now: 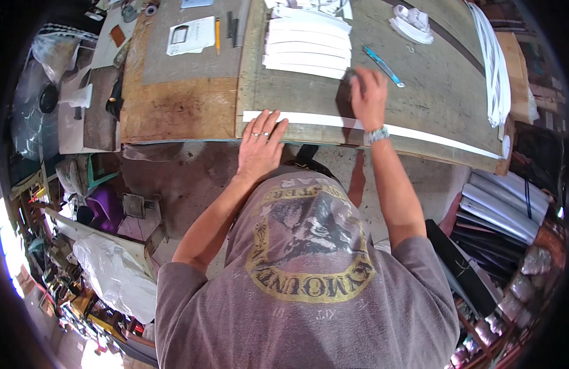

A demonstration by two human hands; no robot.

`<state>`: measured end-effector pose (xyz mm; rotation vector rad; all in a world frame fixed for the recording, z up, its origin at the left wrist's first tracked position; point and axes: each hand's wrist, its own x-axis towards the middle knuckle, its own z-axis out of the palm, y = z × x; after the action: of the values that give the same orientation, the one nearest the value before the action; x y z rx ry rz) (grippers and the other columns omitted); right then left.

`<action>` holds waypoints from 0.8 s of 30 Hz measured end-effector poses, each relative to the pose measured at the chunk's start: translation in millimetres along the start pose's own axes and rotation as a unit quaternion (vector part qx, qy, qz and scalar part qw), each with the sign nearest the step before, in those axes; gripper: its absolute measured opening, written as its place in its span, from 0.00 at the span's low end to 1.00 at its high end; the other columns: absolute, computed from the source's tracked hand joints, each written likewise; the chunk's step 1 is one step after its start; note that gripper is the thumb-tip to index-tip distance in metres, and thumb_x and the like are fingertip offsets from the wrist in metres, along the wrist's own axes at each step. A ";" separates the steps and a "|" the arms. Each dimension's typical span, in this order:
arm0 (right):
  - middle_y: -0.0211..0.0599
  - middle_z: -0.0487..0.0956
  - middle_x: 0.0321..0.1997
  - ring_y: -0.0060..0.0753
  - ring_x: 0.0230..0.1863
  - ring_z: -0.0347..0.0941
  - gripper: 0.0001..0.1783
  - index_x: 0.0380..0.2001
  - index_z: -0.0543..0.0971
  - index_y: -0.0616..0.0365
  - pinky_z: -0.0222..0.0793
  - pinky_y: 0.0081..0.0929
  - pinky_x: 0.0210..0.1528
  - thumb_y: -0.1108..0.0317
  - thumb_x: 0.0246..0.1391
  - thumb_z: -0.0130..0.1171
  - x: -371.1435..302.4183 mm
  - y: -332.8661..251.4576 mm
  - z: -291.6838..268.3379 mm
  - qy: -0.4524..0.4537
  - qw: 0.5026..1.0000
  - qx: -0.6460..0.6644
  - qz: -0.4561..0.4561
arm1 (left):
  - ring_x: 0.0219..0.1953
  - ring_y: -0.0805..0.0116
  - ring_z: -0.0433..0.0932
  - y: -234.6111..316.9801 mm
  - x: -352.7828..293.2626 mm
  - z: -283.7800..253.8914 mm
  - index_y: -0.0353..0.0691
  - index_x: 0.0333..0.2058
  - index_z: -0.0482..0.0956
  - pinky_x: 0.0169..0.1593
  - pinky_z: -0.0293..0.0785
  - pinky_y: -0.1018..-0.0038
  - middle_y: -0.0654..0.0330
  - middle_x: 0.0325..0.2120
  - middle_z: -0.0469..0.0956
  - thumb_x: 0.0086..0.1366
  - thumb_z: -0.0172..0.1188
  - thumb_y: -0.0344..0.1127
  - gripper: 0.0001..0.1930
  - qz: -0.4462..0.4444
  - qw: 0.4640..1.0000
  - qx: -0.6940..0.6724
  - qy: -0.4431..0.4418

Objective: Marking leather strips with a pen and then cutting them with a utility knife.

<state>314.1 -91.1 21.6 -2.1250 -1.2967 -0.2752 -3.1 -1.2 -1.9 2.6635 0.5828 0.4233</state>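
Observation:
A long narrow white strip point(324, 121) runs along the front edge of the wooden worktable. My left hand point(261, 136) lies flat near the strip's left end, fingers stretched out and pressing on it. Raised over the table to the right, my right hand point(370, 92) has curled fingers; something small and dark shows beside its fingertips, but its kind is unclear. A blue utility knife point(383, 66) lies just beyond that hand. Left of the knife rests a stack of white strips point(306, 46). At its right end the long strip meets a small white roll point(506, 146).
A bundle of white strips point(490, 67) hangs at the right. Coiled white bands point(412, 26) lie at the back. On the left are a paper notepad point(192, 35) and a yellow pencil point(217, 35). Rolls of sheet material point(503, 206) stand below the table's right end.

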 end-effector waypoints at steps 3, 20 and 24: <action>0.45 0.80 0.58 0.57 0.57 0.74 0.18 0.54 0.83 0.54 0.70 0.53 0.58 0.65 0.61 0.66 17.2 65.5 4.4 0.009 0.988 -0.150 0.044 | 0.78 0.56 0.59 -3.3 1.7 -0.8 0.50 0.69 0.72 0.77 0.57 0.54 0.59 0.74 0.65 0.63 0.69 0.39 0.35 0.001 1.000 0.012 0.005; 0.27 0.79 0.30 0.24 0.35 0.75 0.20 0.41 0.83 0.60 0.72 0.28 0.38 0.53 0.62 0.73 47.9 65.2 -41.0 -0.159 0.894 0.287 0.305 | 0.76 0.59 0.63 -6.1 -4.3 5.6 0.53 0.67 0.76 0.75 0.60 0.55 0.64 0.72 0.69 0.58 0.74 0.34 0.36 -0.012 0.999 0.010 0.034; 0.23 0.78 0.31 0.19 0.35 0.72 0.23 0.39 0.84 0.59 0.69 0.25 0.36 0.46 0.69 0.65 8.5 44.4 -57.6 -0.121 0.892 0.304 0.312 | 0.77 0.59 0.61 -3.6 1.0 2.0 0.53 0.68 0.75 0.76 0.58 0.56 0.65 0.73 0.68 0.59 0.73 0.34 0.36 -0.009 1.000 0.013 0.021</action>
<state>364.5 -134.1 52.8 -1.9128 -0.6211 0.6090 -2.7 1.7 -4.9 2.6782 0.6285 0.4715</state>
